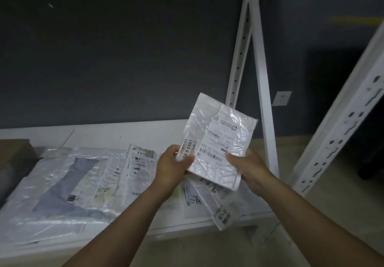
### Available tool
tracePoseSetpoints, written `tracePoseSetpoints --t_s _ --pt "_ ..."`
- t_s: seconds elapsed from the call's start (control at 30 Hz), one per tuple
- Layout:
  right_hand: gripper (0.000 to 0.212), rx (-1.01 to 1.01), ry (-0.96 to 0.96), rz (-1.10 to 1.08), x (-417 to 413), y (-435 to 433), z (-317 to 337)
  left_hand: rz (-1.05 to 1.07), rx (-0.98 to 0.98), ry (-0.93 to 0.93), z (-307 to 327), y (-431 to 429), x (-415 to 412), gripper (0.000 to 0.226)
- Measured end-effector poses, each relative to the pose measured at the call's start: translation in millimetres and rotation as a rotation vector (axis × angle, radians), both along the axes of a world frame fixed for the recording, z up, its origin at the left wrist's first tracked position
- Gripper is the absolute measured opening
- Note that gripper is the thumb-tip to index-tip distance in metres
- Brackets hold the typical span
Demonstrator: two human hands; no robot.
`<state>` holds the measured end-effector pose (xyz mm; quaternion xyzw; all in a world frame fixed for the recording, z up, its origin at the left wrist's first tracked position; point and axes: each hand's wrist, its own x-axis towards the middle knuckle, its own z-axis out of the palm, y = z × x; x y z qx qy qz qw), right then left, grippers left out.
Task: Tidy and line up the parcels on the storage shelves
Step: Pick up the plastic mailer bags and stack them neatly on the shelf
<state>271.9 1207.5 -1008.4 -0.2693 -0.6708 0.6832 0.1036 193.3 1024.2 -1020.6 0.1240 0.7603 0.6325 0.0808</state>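
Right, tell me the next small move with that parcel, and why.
Probably lower the parcel flat onto the shelf beside the other parcels, label up. The left hand and right hand hold it tilted in the air above the shelf, while the rest lie flat there.

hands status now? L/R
Left hand: gripping the white parcel at its lower left edge.
Right hand: gripping the same parcel at its lower right edge.

At least four parcels (the lower-centre heap blurs): one held parcel (218,142), three on the shelf (104,135). Two hands: left hand (174,164), right hand (251,169).
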Motion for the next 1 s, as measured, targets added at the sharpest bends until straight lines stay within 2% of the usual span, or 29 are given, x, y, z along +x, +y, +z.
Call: tracePoseSetpoints --t_s 0.1,0.23,0.3,0.4,0.5,0.53,0.6,0.67,0.7,0.77,0.83,0.87,1.0 --pt "0.024 0.207 -0.062 -0.109 7 11 -5 -0.12 -0.273 0.119 -21 5 12 0.019" --pt "0.023 0.414 -0.246 -0.1 18 24 -30 -0.288 -0.535 0.226 -51 3 18 0.055" --pt "0.025 0.481 -0.301 -0.09 21 31 -42 -0.391 -0.734 0.386 -65 3 16 0.076" --pt "0.024 0.747 -0.437 -0.043 23 41 -51 -0.534 -0.91 0.672 -78 5 17 0.087" --pt "0.041 0.94 -0.473 -0.001 22 41 -59 -0.555 -1.036 0.738 -83 4 12 0.116" --pt "0.053 0.978 -0.486 0.027 21 39 -63 -0.546 -1.06 0.706 -83 4 9 0.12" --pt "0.071 1.189 -0.483 0.069 20 35 -68 -0.529 -1.089 0.64 -82 2 2 0.122" --pt "0.079 1.36 -0.357 0.146 18 34 -71 -0.534 -1.121 0.609 -81 0 -4 0.12" --pt "0.081 1.359 -0.297 0.266 17 35 -72 -0.542 -1.123 0.596 -82 -2 -6 0.118" --pt "0.089 1.223 -0.2 0.563 16 31 -75 -0.552 -1.112 0.582 -83 -4 -9 0.12" --pt "0.082 1.079 -0.19 0.728 18 27 -83 -0.549 -1.096 0.587 -85 -7 -12 0.125" --pt "0.077 1.074 -0.182 0.75 21 29 -89 -0.542 -1.082 0.587 -86 -8 -15 0.128" --pt "0.041 1.394 -0.056 0.712 28 45 -100 -0.52 -1.041 0.574 -88 -14 -20 0.131"
